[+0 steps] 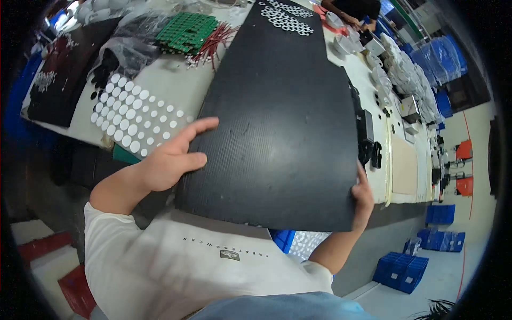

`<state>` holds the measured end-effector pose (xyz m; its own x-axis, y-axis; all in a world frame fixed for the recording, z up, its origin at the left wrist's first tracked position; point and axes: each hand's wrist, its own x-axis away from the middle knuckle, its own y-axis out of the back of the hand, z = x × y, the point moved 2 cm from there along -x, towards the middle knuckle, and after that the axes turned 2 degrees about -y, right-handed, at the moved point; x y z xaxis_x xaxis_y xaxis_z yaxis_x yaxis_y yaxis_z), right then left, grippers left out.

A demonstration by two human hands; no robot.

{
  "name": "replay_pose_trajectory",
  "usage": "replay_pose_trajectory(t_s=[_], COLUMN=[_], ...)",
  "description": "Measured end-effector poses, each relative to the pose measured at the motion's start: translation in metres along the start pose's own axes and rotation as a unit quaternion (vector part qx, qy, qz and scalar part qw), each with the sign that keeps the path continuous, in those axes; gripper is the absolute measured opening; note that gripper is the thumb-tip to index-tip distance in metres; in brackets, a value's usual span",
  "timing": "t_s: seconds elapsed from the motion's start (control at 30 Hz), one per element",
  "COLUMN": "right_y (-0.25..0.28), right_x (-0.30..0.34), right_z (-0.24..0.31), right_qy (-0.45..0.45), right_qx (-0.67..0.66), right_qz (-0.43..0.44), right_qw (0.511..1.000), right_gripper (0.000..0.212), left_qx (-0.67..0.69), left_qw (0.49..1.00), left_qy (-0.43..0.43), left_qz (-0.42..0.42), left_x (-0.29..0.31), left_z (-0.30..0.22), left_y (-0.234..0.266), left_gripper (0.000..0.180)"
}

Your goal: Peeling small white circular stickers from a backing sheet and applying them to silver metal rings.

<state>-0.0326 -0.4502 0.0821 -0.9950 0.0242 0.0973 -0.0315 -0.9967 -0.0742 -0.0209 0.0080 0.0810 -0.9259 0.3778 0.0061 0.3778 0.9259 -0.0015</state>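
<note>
A long black ribbed board [277,122] stretches away from my body over the table. My left hand [168,162] grips its near left edge, thumb and forefinger lying on top and the other fingers hidden. At the near right edge my right hand [364,197] holds the side, its fingers partly hidden. Clusters of small white rings [285,21] lie on the board's far end. Left of the board is a sheet of round white stickers [128,109], close to my left hand.
Green circuit boards [186,32] and red wires [213,45] lie at the far left, beside clear plastic bags [128,50]. Black parts [367,136] line the board's right side. Another person's hands [352,20] work at the far right. Blue crates [400,272] stand on the floor.
</note>
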Motion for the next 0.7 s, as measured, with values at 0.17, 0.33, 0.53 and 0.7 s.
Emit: replay_pose_trajectory(t_s=[0.17,0.33,0.53,0.7], right_y=[-0.016,-0.009,-0.014,-0.021], right_x=[0.015,0.009,-0.017,-0.02], right_z=[-0.06,-0.09,-0.081,-0.077], right_qy=[-0.046,-0.054,0.011,-0.003], right_qx=[-0.029,0.023,0.146,0.473], right_qz=[0.014,-0.068,-0.069,-0.156], right_qw=[0.998,0.996,0.987,0.867], right_gripper=[0.082,0.069,0.047,0.044], left_qx=[-0.1,-0.365,-0.487,-0.457], left_qw=[0.982,0.929,0.87,0.876], left_qy=[0.161,0.048,0.029,-0.022], left_qz=[0.02,-0.042,-0.071,-0.153], left_x=[0.01,0.005,-0.011,-0.003], left_z=[0.007,0.045,0.042,0.029], left_y=[0.0,0.005,0.009,0.047], left_gripper=[0.064,0.053,0.039,0.031])
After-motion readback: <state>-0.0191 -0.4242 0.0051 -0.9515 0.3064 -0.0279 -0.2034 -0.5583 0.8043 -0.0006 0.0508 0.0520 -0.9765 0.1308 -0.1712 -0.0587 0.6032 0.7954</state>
